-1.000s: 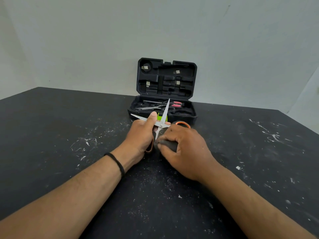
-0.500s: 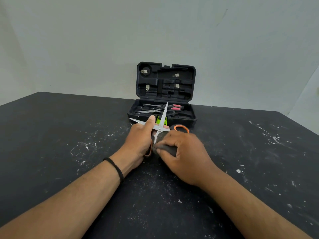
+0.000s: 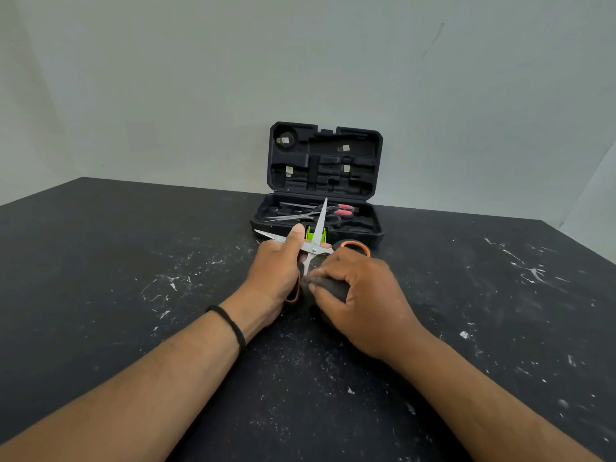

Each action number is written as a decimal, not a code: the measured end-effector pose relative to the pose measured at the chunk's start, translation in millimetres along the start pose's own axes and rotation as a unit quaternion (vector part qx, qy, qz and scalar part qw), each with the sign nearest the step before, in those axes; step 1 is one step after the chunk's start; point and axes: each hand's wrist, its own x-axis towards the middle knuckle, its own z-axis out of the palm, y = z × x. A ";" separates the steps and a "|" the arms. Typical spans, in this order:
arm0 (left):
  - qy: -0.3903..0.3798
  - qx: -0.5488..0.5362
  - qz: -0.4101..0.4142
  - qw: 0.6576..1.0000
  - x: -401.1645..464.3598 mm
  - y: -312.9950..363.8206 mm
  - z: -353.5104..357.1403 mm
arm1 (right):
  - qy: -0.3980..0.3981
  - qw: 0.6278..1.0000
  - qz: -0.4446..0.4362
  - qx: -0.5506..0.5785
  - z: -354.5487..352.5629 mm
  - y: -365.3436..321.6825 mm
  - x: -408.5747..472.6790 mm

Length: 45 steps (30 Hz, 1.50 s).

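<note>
Wide black desk (image 3: 100, 295), flecked all over with white scratches and specks, runs back to a pale wall. At its far edge sits an open black plastic tool case (image 3: 325, 158), lid upright and its moulded slots facing us. Both bare forearms reach in from the bottom of the view and meet just in front of that case. The left hand (image 3: 276, 271) has its grip clenched round one handle of the orange-and-black-handled steel scissors (image 3: 313, 250), with the thumb stretched forward along the left blade. The blades are spread wide, one tip pointing away to the left and low, the other pointing up over the case. The right hand (image 3: 363, 295) is right beside the left, its grip grasping a dark grey piece (image 3: 328, 285) with curled fingers, pressed close to the scissors below the pivot; exactly what that piece is, I cannot tell. The orange handle loop (image 3: 358, 246) peeks out beyond the right knuckles. Inside the case tray lie red-handled metal tools (image 3: 345, 211). A small bright green block (image 3: 310, 233) shows between the blades. A thin black band (image 3: 230, 323) circles the left wrist.
</note>
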 end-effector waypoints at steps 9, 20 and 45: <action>-0.012 0.068 0.058 0.996 -0.1 -2.0 5.2 | 0.145 0.981 0.059 -0.115 5.9 -5.5 7.1; 0.002 0.102 0.085 0.991 -0.9 -2.0 5.9 | 0.135 0.985 0.083 -0.074 -3.8 -6.1 8.3; -0.012 0.162 0.093 0.982 -7.7 0.1 5.5 | 0.082 0.976 0.104 -0.173 -8.2 -4.8 8.7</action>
